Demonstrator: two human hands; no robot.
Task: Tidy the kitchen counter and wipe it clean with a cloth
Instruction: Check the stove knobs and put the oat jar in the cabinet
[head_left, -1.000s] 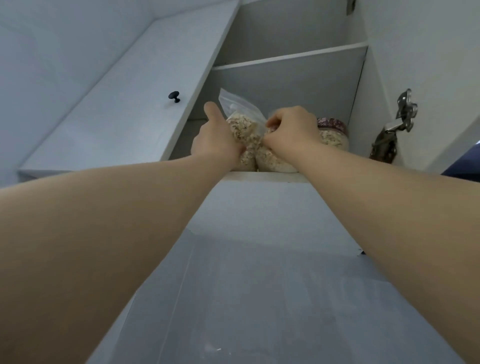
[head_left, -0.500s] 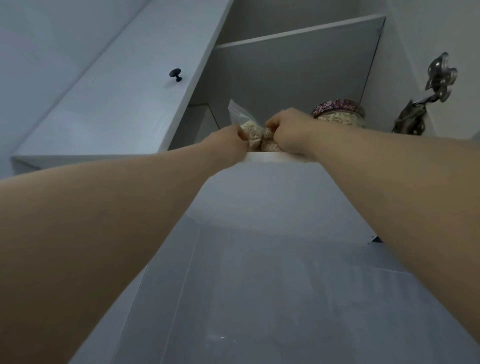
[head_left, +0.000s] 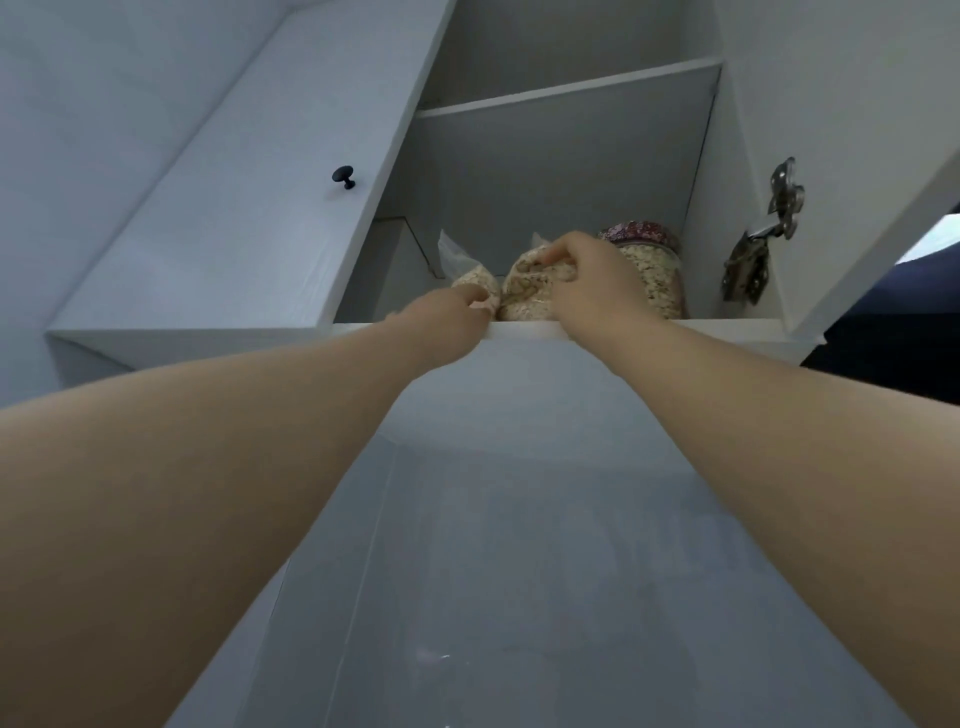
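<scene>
Both arms reach up into an open white wall cabinet. On its bottom shelf (head_left: 727, 328) lie two clear plastic bags of oats. My right hand (head_left: 592, 275) curls over the top of the larger bag (head_left: 527, 293) and grips it. My left hand (head_left: 452, 314) sits at the shelf's front edge, fingers curled against the smaller bag (head_left: 475, 280), whose clear top sticks up behind. The left fingertips are partly hidden.
A glass jar of oats (head_left: 657, 270) with a patterned red lid stands right of the bags. The left cabinet door (head_left: 234, 208) has a black knob (head_left: 344, 176). The right door hangs open on a metal hinge (head_left: 763, 234). An upper shelf (head_left: 566, 88) spans above.
The camera has tilted, so more of the shelf shows. My right hand has lifted onto the top of the larger bag. My left hand has slid lower, to the shelf's front edge.
</scene>
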